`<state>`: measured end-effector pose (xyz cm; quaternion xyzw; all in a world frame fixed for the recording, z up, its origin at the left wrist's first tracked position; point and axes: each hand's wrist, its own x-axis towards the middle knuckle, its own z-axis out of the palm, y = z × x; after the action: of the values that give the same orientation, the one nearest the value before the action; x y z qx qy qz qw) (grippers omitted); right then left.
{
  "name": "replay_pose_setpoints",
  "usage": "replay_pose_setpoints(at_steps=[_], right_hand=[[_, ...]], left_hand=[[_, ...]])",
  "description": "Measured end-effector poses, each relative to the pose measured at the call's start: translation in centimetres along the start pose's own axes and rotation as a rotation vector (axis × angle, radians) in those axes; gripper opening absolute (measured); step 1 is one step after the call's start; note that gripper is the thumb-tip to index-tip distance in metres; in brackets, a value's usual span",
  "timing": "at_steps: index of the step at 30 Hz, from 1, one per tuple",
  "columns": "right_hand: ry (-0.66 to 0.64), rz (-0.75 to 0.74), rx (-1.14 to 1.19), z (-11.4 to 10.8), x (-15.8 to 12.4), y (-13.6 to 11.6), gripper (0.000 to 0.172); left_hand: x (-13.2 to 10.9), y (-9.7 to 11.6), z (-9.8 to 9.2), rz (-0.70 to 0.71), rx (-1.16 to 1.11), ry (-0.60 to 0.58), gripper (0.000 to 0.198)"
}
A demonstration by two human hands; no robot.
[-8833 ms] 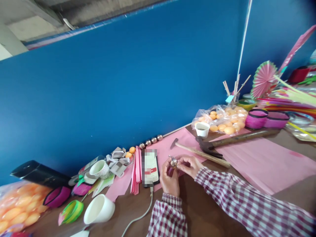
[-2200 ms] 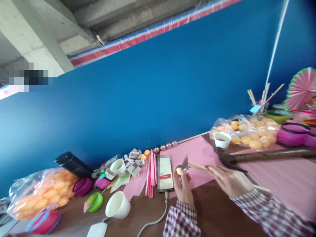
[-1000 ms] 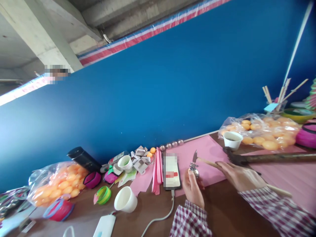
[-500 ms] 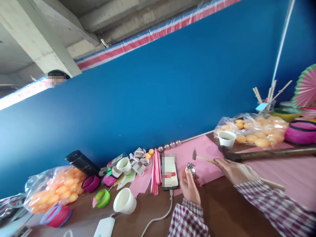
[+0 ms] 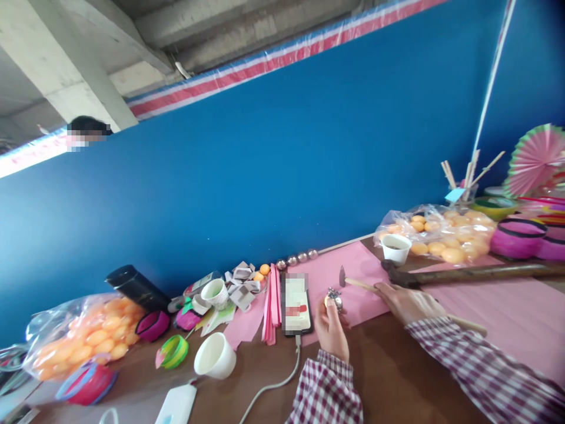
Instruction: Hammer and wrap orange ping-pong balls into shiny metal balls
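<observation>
My left hand is closed around a small orange ball, part of which is covered by shiny silver pieces; their exact kind is too small to make out. To its right, my right hand grips a small hammer by its light wooden handle. The hammer's dark head hangs just above and right of the ball, apart from it. Pink paper lies beneath and behind both. A phone with a cable plugged in lies left of my left hand.
Along the blue partition sits a row of silver balls. A large hammer lies at right, near a white cup and a bag of orange balls. Another cup and a second bag stand left.
The hammer head has come slightly lower, nearer the ball. My view has shifted a little, so the table things appear farther left. Both hands keep their holds.
</observation>
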<state>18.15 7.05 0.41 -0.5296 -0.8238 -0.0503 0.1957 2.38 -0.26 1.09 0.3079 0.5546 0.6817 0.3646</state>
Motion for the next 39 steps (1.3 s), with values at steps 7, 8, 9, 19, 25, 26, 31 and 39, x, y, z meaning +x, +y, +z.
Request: replay_pose_setpoints(at_steps=[7, 8, 9, 19, 25, 26, 31, 39], right_hand=[[-0.264, 0.038, -0.018, -1.5, 0.3, -0.5, 0.025], [-0.269, 0.023, -0.01, -1.7, 0.3, -0.5, 0.026], [-0.265, 0.013, -0.007, -1.8, 0.2, -0.6, 0.027], [-0.135, 0.032, -0.056, -2.6, -0.4, -1.4, 0.024], [0.08, -0.11, 0.061, -2.3, -1.1, -1.7, 0.036], [0.106, -0.141, 0.072, -2.3, -1.3, -1.9, 0.036], [0.186, -0.19, 0.083, -2.5, -1.6, -2.3, 0.038], [0.186, -0.222, 0.056, -2.4, -1.7, -2.3, 0.037]], left_hand=[[0.4, -0.6, 0.1, 0.032, -0.061, 0.022, 0.048], [0.5, -0.8, 0.0, 0.038, -0.071, 0.017, 0.049], [0.6, -1.0, -0.1, 0.049, -0.075, 0.014, 0.05], [1.3, -1.9, -0.6, 0.065, -0.064, 0.09, 0.051], [1.2, -2.0, -0.7, 0.039, -0.073, 0.063, 0.055], [1.3, -2.0, -0.7, 0.048, -0.074, 0.063, 0.054], [1.6, -2.4, -0.7, 0.077, -0.097, 0.066, 0.049], [1.6, -2.8, -0.9, 0.087, -0.058, 0.074, 0.048]])
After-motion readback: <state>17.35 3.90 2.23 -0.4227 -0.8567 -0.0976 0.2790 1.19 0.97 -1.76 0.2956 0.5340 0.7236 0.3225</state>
